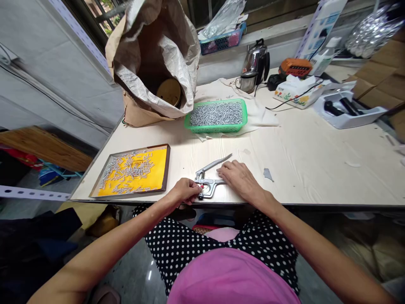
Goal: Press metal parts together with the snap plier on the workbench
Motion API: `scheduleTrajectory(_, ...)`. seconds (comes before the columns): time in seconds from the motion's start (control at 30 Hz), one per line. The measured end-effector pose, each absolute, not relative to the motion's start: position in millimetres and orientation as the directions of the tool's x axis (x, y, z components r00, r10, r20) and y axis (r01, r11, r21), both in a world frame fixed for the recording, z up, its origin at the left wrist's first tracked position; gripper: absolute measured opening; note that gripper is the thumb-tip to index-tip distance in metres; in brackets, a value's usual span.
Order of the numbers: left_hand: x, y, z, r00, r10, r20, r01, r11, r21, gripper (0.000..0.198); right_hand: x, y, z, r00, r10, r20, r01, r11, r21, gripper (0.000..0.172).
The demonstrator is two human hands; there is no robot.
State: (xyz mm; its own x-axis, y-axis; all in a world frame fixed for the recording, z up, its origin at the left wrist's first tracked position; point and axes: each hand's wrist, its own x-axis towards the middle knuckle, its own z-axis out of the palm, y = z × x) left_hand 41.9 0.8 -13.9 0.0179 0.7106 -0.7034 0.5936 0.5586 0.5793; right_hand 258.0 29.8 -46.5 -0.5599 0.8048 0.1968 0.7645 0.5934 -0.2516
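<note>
A pair of silver snap-fastener pliers (pixel 214 182) lies at the table's front edge, its upper handle raised apart from the lower one. A spring and a small red part show at its jaw end. My left hand (pixel 186 191) is at that jaw, thumb and fingertips pinched together; whatever they hold is too small to make out. My right hand (pixel 239 177) lies over the end of the lower handle with its fingers curled round it. To the left, a shallow tray (pixel 166 166) with a yellow bottom holds many small metal pins (pixel 136 166).
Behind the pliers stands a green basket (pixel 216 129) full of similar metal pieces. A large paper sack (pixel 139 112) stands open at back left. Toward the back right are a metal kettle (pixel 255 59), a cup (pixel 247 82), a tissue pack (pixel 295 90) and a white tray (pixel 344 120).
</note>
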Motion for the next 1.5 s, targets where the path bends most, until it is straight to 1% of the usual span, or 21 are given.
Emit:
scheduleTrajectory(0.13, 47, -6, -17, -0.017, 0.748, -0.664, 0.642, 0.517, 0.566, 0.023, 254, 54, -44, -0.582, 0.783, 0.218, 0.778, 0.615, -0.131, 0.021)
scheduleTrajectory(0.23, 51, -10, -18, -0.05, 0.764, -0.644, 0.662, 0.508, 0.551, 0.019, 250, 66, -50, -0.626, 0.758, 0.186, 0.759, 0.646, -0.08, 0.018)
scheduleTrajectory(0.33, 53, -12, -18, -0.071, 0.759, -0.647, 0.684, 0.51, 0.523, 0.017, 249, 71, -57, -0.621, 0.761, 0.185, 0.768, 0.639, -0.051, 0.017)
scheduleTrajectory(0.5, 52, -10, -16, -0.053, 0.746, -0.663, 0.692, 0.507, 0.514, 0.02, 254, 70, -62, -0.583, 0.78, 0.23, 0.786, 0.612, -0.083, 0.014)
scheduleTrajectory(0.67, 51, -7, -14, -0.001, 0.721, -0.693, 0.679, 0.509, 0.529, 0.024, 262, 70, -62, -0.596, 0.761, 0.258, 0.761, 0.637, -0.123, 0.013)
scheduleTrajectory(0.87, 52, -6, -14, -0.006, 0.712, -0.702, 0.655, 0.533, 0.536, 0.023, 264, 73, -59, -0.63, 0.728, 0.27, 0.745, 0.665, -0.054, 0.017)
scheduleTrajectory(1.0, 52, -8, -18, 0.003, 0.709, -0.705, 0.648, 0.536, 0.542, 0.022, 262, 74, -56, -0.628, 0.74, 0.243, 0.752, 0.657, -0.059, 0.018)
scheduleTrajectory(1.13, 51, -9, -20, -0.014, 0.725, -0.689, 0.645, 0.533, 0.547, 0.021, 267, 71, -49, -0.633, 0.751, 0.186, 0.743, 0.657, -0.128, 0.019)
scheduleTrajectory(1.17, 51, -9, -21, -0.016, 0.727, -0.686, 0.641, 0.534, 0.551, 0.022, 270, 69, -48, -0.638, 0.748, 0.183, 0.733, 0.662, -0.156, 0.021)
scheduleTrajectory(1.2, 51, -9, -21, -0.018, 0.728, -0.686, 0.636, 0.538, 0.554, 0.023, 274, 67, -47, -0.647, 0.74, 0.184, 0.717, 0.672, -0.184, 0.026)
scheduleTrajectory(1.23, 51, -9, -21, -0.019, 0.726, -0.688, 0.632, 0.542, 0.555, 0.024, 277, 64, -47, -0.66, 0.728, 0.187, 0.698, 0.686, -0.207, 0.037)
scheduleTrajectory(1.33, 50, -10, -21, -0.015, 0.722, -0.692, 0.632, 0.543, 0.553, 0.027, 289, 57, -51, -0.707, 0.685, 0.174, 0.645, 0.726, -0.237, 0.08)
scheduleTrajectory(1.37, 50, -10, -20, -0.016, 0.722, -0.691, 0.635, 0.541, 0.551, 0.027, 292, 55, -53, -0.719, 0.676, 0.163, 0.636, 0.734, -0.239, 0.088)
scheduleTrajectory(1.4, 50, -10, -20, -0.018, 0.723, -0.69, 0.639, 0.539, 0.549, 0.028, 294, 53, -55, -0.724, 0.672, 0.155, 0.632, 0.737, -0.241, 0.092)
scheduleTrajectory(1.43, 50, -10, -20, -0.021, 0.725, -0.688, 0.64, 0.538, 0.548, 0.028, 296, 52, -57, -0.728, 0.669, 0.152, 0.627, 0.739, -0.247, 0.091)
scheduleTrajectory(1.5, 50, -11, -20, -0.026, 0.73, -0.683, 0.638, 0.538, 0.551, 0.03, 298, 51, -59, -0.735, 0.657, 0.167, 0.607, 0.748, -0.268, 0.085)
